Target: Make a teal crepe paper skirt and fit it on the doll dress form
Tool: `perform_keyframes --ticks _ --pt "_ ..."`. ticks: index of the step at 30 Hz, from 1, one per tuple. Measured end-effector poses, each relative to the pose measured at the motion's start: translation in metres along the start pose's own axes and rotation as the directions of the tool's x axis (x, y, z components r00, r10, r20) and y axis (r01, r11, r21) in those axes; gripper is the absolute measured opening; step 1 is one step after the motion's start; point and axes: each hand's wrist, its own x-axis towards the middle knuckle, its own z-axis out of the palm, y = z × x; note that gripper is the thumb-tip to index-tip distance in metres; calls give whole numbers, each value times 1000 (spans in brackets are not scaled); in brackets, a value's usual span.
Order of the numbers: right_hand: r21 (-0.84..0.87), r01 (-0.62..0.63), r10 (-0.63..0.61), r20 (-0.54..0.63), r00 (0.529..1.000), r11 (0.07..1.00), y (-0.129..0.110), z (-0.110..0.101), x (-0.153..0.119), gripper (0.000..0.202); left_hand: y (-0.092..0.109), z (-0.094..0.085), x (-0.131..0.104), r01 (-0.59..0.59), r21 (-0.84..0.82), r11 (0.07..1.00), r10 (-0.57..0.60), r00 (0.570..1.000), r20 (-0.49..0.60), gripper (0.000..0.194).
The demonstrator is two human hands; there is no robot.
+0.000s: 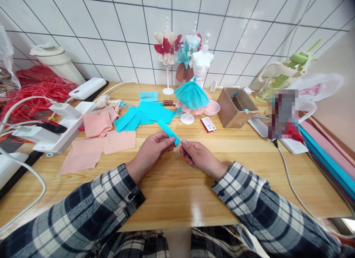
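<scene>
My left hand (155, 149) pinches the near end of a narrow folded blue paper strip (168, 131), which points away to the upper left. At that same end, my right hand (196, 156) is closed on a small thin object, mostly hidden by its fingers. Tiny blue scraps (176, 154) lie on the wood between the hands. Just beyond are several blue paper sheets (146, 114), with pink sheets (119, 142) to their left. A small white mannequin (202, 60) wears a pleated blue and pink skirt (192, 96) behind the hands.
Two more dressed mannequins stand by the tiled wall. On the right are a cardboard box (233, 112), a red-and-white packet (208, 125), a pink dish (212, 108) and a bottle (288, 73). A power strip (63, 134), cables and red shredded paper (36, 88) occupy the left.
</scene>
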Motion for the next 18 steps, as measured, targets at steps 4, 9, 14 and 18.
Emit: perform_keyframes --ticks 4,9,14,18 --pt "-8 6 -6 -29 1000 1000 -3 2 -1 49 0 -1 0 7 -2 1000 -7 1000 8 16" --pt "-22 8 -9 -44 999 1000 -5 4 -1 47 1 0 0 4 16 1000 -4 1000 9 17" --pt "-13 12 -13 -56 998 1000 -3 4 -1 49 2 2 -1 6 27 1000 -6 1000 -3 19" --pt "1 2 -2 -54 999 1000 -3 4 -1 50 2 2 -1 8 35 999 -8 1000 -8 21"
